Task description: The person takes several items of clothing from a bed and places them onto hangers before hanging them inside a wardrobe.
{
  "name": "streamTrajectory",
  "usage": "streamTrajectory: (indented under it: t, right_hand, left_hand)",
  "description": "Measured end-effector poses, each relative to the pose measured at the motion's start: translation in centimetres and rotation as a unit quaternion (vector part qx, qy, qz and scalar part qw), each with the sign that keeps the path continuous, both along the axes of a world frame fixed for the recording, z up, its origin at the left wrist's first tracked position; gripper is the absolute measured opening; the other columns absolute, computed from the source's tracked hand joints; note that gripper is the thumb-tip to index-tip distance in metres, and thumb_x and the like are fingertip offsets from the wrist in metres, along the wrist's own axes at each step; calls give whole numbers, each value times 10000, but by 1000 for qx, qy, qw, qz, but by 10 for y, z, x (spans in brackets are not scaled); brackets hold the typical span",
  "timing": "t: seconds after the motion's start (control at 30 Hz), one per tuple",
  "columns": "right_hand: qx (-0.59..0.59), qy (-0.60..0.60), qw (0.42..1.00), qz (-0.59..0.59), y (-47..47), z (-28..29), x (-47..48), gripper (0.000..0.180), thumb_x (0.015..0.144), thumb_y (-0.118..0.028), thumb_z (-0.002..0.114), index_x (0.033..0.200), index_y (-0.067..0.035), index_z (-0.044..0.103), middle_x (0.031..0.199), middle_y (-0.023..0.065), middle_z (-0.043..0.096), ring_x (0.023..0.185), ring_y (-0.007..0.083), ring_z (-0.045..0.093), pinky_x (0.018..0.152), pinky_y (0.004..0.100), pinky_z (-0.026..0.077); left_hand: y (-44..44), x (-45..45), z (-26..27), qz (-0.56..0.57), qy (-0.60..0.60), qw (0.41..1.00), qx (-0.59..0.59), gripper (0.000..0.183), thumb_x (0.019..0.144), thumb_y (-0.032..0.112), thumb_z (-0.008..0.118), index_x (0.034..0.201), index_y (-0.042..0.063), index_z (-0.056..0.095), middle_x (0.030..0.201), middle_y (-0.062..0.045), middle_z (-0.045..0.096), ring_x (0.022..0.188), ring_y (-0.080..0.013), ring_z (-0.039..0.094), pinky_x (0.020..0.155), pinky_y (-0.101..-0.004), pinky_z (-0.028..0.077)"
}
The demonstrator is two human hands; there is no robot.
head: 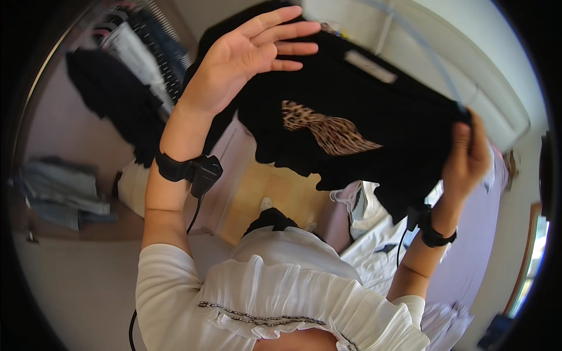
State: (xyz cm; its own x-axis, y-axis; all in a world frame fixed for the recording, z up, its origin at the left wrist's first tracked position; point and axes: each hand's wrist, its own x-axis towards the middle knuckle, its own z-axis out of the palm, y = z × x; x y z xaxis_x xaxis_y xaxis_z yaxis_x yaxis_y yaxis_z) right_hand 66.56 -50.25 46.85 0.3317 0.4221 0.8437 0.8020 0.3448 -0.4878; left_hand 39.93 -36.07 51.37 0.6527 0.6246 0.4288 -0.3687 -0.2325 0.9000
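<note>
A black garment with a leopard-print bow and a pale label is spread up in front of me. At its upper right edge my right hand pinches the cloth between thumb and fingers, beside a pale blue strip that may be part of a hanger. My left hand is raised with its fingers apart, palm in view, against the garment's upper left part; it grips nothing. Black straps with small devices and cables sit on both wrists.
Clothes on hangers fill an open wardrobe at the upper left, with folded denim on its lower board. White clothes lie on a bed with a lilac cover at the right. Below is a yellowish floor.
</note>
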Motion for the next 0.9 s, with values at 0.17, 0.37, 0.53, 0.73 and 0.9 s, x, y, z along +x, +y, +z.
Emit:
streamTrajectory:
  t: [0.17,0.37,0.53,0.73,0.9]
  right_hand:
    - [-101,-126,974,162,69,28,-95,207,878,-125,582,1020,25,598,734,18,586,679,58,471,630,179,391]
    - [-9,-95,975,201,137,55,-237,178,883,-113,564,971,38,600,674,-7,492,629,52,398,558,182,336]
    - [-75,-66,950,297,137,79,-384,163,892,-102,522,959,29,590,653,3,460,619,58,382,534,197,308]
    - [7,-67,915,398,178,103,-532,150,888,-112,531,954,13,584,640,20,436,629,72,380,571,209,352]
    - [51,-53,914,399,231,133,-634,240,875,-191,568,1023,-5,604,724,192,592,646,148,550,645,297,444]
  left_hand:
    - [16,-166,-4,186,107,956,201,534,894,285,486,1310,-34,380,1273,-211,474,1153,-281,501,919,-365,429]
    - [0,-338,-17,387,53,901,190,466,872,166,546,1291,8,416,1245,-147,510,1133,-248,511,928,-365,426]
    - [-24,-462,-25,486,100,845,198,557,843,114,580,1349,53,354,1344,-105,424,1259,-208,379,1017,-366,318]
    - [-60,-553,-35,667,221,651,287,696,769,116,637,1383,76,311,1462,-136,226,1357,-272,200,1088,-395,182]
    - [-70,-604,-71,725,203,622,213,751,763,142,662,1400,89,268,1448,-219,195,1345,-344,202,1068,-404,225]
